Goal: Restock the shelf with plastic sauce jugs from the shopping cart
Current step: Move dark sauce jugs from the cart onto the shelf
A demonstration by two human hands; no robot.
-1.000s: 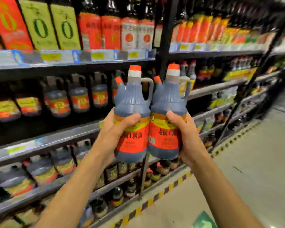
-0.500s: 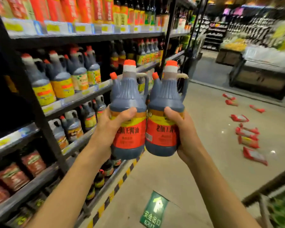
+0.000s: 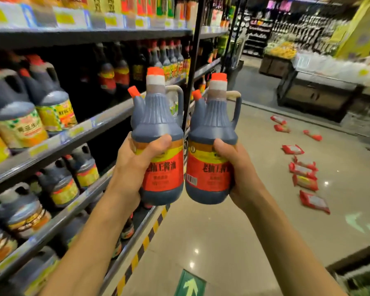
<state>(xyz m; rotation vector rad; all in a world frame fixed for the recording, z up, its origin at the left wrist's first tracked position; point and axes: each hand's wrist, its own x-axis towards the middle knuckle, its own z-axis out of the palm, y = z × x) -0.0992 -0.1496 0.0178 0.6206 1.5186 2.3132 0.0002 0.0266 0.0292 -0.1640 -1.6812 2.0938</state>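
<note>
Two dark plastic sauce jugs with red labels and orange caps are held upright, side by side, in front of me. My left hand (image 3: 135, 165) grips the left jug (image 3: 158, 129) around its body. My right hand (image 3: 239, 174) grips the right jug (image 3: 212, 133) the same way. Both jugs hover in the aisle, just right of the shelf (image 3: 107, 122), level with its middle tier. That tier holds similar dark jugs (image 3: 51, 103) with yellow labels. The shopping cart's edge (image 3: 355, 259) shows at the lower right.
Several red packets (image 3: 303, 169) lie scattered on the tiled floor to the right. A black upright post (image 3: 190, 71) of the shelving stands just behind the jugs. A yellow-and-black floor stripe (image 3: 145, 242) runs along the shelf base. A dark display stand (image 3: 316, 97) stands across the aisle.
The view has swung right along the shelf and down the aisle. Both hands keep the same grip on the jugs, which stay together in front of me.
</note>
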